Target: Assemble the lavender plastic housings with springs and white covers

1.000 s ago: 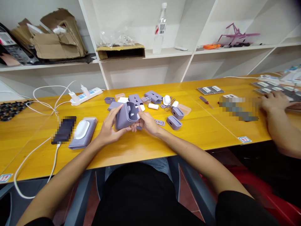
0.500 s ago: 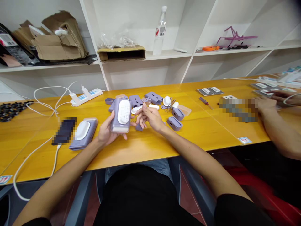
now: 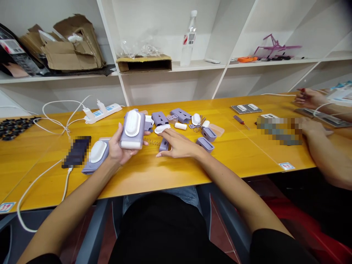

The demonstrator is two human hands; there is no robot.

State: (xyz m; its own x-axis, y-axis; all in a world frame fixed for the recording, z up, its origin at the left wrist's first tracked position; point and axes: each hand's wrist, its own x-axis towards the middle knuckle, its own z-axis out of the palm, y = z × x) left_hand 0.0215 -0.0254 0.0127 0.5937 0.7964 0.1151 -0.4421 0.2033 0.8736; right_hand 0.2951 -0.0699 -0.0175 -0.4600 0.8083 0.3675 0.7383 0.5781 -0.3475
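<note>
My left hand (image 3: 120, 148) grips a purple plastic case (image 3: 139, 134) that carries a white oval scrub brush (image 3: 133, 123) on its face. The case is held up over the table, tilted toward me. My right hand (image 3: 181, 145) is stretched out low over the table, thumb apart from the fingers. Its fingertips reach a loose white oval brush piece (image 3: 162, 128); whether they touch it I cannot tell. Below that hand lies a small purple block (image 3: 164, 145), partly covered. A thin coil spring (image 3: 153, 142) lies between my hands. A second purple case (image 3: 95, 163) with a white oval top (image 3: 98, 151) rests at the left.
Behind my hands are purple housings (image 3: 180, 115), a white cylinder (image 3: 180, 126), springs (image 3: 198, 126) and purple oval cups (image 3: 205, 144). A phone (image 3: 77, 152) with a cable and a power strip (image 3: 103, 113) lie left. A screwdriver (image 3: 241, 121) and a co-worker's hands (image 3: 309, 128) are right.
My right hand has left the held case's side and come down over the table, its fingers straightening. The case has shifted left and tilted. The co-worker's far hand has lifted with something red.
</note>
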